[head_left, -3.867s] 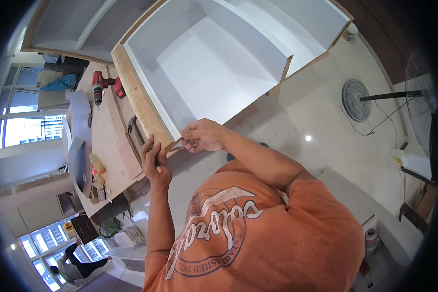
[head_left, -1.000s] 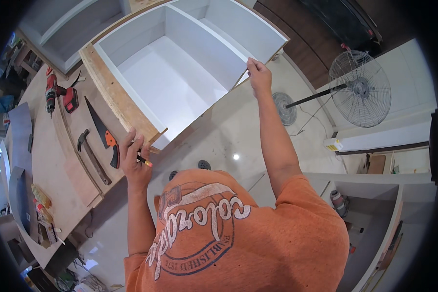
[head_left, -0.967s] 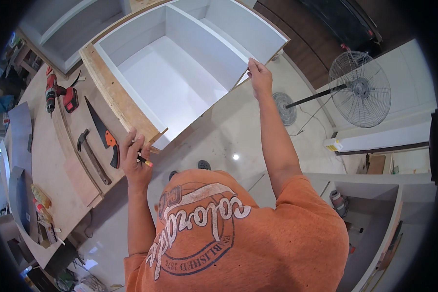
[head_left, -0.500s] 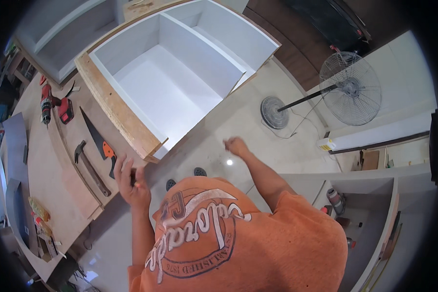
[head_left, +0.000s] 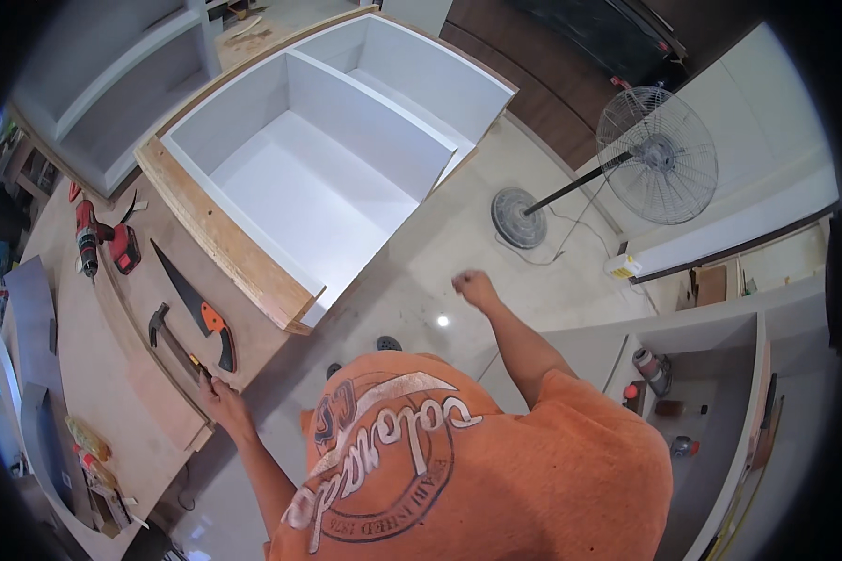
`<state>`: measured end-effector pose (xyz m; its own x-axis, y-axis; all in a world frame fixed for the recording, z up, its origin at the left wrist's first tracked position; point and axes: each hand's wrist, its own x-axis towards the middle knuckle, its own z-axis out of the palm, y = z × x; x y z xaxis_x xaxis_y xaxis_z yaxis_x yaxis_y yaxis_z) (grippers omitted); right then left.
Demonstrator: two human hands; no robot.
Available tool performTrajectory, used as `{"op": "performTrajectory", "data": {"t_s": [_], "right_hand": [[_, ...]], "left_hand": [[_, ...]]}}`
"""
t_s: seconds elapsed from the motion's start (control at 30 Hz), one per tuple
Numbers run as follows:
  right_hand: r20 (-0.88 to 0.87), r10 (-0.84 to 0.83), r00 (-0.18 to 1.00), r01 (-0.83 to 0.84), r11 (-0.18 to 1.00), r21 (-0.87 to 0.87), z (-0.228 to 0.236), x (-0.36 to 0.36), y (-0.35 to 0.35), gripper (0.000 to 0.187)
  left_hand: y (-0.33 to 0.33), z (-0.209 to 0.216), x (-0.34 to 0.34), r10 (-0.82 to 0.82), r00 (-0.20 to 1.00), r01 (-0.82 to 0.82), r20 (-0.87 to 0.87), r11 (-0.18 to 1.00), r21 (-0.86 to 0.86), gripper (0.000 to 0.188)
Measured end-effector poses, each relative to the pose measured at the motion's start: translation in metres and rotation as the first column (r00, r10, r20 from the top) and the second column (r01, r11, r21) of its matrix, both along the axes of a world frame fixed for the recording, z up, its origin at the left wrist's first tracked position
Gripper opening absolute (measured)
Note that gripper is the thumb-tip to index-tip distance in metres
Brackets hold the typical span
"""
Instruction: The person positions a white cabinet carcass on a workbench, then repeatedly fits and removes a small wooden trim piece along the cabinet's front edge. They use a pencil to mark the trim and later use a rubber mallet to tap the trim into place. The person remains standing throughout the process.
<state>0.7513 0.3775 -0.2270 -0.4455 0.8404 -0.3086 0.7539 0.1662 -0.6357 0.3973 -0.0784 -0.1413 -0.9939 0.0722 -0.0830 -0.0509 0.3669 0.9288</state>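
My left hand is at the table edge, fingers closed at the lower end of a hammer. A thin yellow-and-black thing sticks out from its fingertips over the hammer's handle; its kind is unclear. Beside the hammer lies a handsaw with a dark blade and an orange-and-black handle. My right hand is held over the floor, slightly blurred, its fingers curled and nothing visible in them. A red cordless drill lies farther up the table, its battery toward the saw.
A white-lined cabinet box with a wooden edge overhangs the wooden table. A pedestal fan stands at the right, its cord on the tiled floor. Behind my right arm is a grey shelf unit with bottles.
My left hand has moved down and left from above the table edge to the hammer's handle end. The yellow-and-black thing now shows. My right hand has shifted slightly right.
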Motion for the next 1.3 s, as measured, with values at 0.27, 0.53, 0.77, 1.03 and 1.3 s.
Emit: {"op": "performTrajectory", "data": {"t_s": [0.27, 0.53, 0.77, 1.03, 1.3], "right_hand": [[-0.721, -0.180, 0.669, 0.354, 0.931, 0.095, 0.139, -0.138, 0.057, 0.037], [-0.765, -0.184, 0.617, 0.452, 0.879, 0.153, 0.147, -0.165, 0.076, 0.027], [-0.610, -0.076, 0.789, 0.411, 0.803, 0.432, 0.171, -0.168, 0.058, 0.024], [-0.554, -0.065, 0.830, 0.403, 0.757, 0.515, 0.171, -0.166, 0.059, 0.020], [-0.568, 0.008, 0.823, 0.380, 0.736, 0.561, 0.166, -0.167, 0.063, 0.019]], "left_hand": [[-0.007, -0.016, -0.014, -0.102, 0.976, 0.059, -0.193, 0.975, -0.213, 0.033], [-0.013, -0.003, -0.013, -0.043, 0.990, 0.063, 0.133, 0.986, -0.152, 0.030], [-0.020, -0.011, -0.008, 0.011, 0.999, -0.009, 0.048, 0.999, -0.043, 0.024], [-0.012, -0.006, -0.010, -0.008, 0.998, 0.013, 0.062, 0.997, -0.079, 0.024], [-0.014, -0.011, 0.000, 0.000, 0.998, 0.004, 0.062, 0.998, -0.070, 0.022]]}}
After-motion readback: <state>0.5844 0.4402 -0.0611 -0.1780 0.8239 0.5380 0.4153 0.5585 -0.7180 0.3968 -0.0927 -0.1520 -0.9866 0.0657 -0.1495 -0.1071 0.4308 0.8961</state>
